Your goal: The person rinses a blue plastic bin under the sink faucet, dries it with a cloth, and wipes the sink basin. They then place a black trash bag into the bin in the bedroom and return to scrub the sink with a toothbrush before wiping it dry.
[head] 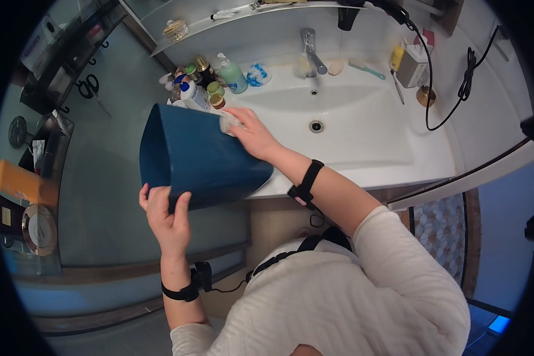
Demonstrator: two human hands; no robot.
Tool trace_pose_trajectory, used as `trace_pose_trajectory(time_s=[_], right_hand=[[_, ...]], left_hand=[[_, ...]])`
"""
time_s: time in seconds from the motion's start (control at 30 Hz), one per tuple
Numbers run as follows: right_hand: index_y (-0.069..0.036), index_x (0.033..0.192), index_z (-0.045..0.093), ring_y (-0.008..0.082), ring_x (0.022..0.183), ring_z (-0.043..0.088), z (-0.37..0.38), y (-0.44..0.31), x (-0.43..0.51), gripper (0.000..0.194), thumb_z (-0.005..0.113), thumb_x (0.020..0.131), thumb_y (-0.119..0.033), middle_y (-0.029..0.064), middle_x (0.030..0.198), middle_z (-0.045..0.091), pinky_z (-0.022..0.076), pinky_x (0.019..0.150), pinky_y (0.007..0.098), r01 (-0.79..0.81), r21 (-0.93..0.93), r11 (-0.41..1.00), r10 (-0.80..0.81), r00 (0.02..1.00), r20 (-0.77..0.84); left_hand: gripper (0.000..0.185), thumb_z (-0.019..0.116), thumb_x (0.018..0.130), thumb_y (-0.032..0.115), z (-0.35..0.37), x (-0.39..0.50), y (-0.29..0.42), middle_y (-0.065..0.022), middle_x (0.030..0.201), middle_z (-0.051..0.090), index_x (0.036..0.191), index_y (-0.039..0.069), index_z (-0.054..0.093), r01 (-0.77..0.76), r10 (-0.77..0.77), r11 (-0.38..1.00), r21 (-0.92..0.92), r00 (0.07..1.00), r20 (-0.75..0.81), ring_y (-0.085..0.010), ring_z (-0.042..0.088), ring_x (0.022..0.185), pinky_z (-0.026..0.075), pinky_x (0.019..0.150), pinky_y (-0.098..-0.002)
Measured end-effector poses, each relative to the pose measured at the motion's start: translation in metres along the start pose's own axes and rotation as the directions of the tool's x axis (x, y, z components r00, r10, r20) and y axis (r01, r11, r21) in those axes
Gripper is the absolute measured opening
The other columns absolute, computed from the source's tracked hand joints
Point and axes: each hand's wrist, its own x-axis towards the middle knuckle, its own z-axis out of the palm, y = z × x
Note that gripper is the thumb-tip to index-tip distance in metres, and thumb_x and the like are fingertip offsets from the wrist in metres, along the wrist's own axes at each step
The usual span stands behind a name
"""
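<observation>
A dark blue plastic bin point(200, 155) lies tipped on its side over the left front corner of the white washbasin point(360, 133), its mouth facing left. My left hand point(167, 216) grips the near edge of the rim, thumb outside and some fingers over the lip. A crumpled pale cloth point(229, 123) is under the fingers of my right hand point(256, 135), pressed against the bin's upper side near the far edge. Most of the cloth is hidden by the hand. The inside of the bin shows only in part.
Pump bottles and jars point(196, 91) crowd the basin's left back corner beside a blue-and-white scrubber point(259, 74). A tap point(311, 53) stands at the back, with a comb point(367, 70) to its right. A black cord point(429, 89) hangs at right. Scissors point(91, 89) hang from the left rack.
</observation>
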Motion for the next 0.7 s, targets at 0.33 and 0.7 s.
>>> trace_pose_trajectory(time_s=[0.33, 0.7], right_hand=[[-0.012, 0.14, 0.048, 0.0271, 0.124, 0.049, 0.018, -0.098, 0.026, 0.052, 0.062, 0.091, -0.021, 0.0139, 0.135, 0.047, 0.0403, 0.104, 0.0355, 0.072, 0.084, 0.994, -0.089, 0.971, 0.223], [-0.006, 0.135, 0.051, 0.0354, 0.124, 0.049, -0.015, 0.013, -0.005, 0.051, 0.061, 0.086, -0.019, 0.0197, 0.131, 0.049, 0.0403, 0.106, 0.0394, -0.432, 0.018, 0.901, 0.427, 0.896, 0.122]], left_hand=[[0.02, 0.074, 0.083, 0.014, -0.017, -0.016, -0.033, -0.0052, 0.081, 0.054, 0.086, 0.002, 0.057, 0.011, -0.01, 1.0, -0.028, 0.999, 0.053, -0.0225, 0.054, 0.083, 0.024, 0.113, -0.048], [0.017, 0.074, 0.085, 0.009, 0.003, -0.028, -0.024, -0.0079, 0.079, 0.06, 0.092, -0.002, 0.063, 0.112, -0.116, 0.992, -0.051, 0.987, -0.107, -0.026, 0.059, 0.078, 0.044, 0.097, -0.0406]])
